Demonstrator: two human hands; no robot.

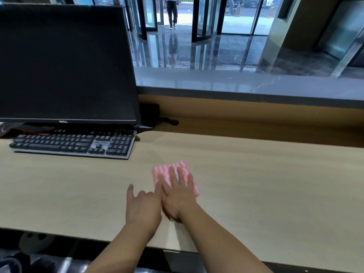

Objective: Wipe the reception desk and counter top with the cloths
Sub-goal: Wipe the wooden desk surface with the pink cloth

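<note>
A folded pink-and-white patterned cloth (pixel 169 169) lies flat on the light wooden reception desk (pixel 266 184). My right hand (pixel 180 196) presses on the cloth with its fingers spread, palm down. My left hand (pixel 142 205) rests just left of it, fingers loosely curled, its fingertips touching the cloth's near left edge and the right hand's thumb. The raised grey marble counter top (pixel 246 83) runs along the far side of the desk.
A black Dell monitor (pixel 65 62) and a black keyboard (pixel 74 143) stand at the left of the desk. A cable and small black box (pixel 157 117) sit behind the monitor. A person walks by the far glass revolving door (pixel 172 12).
</note>
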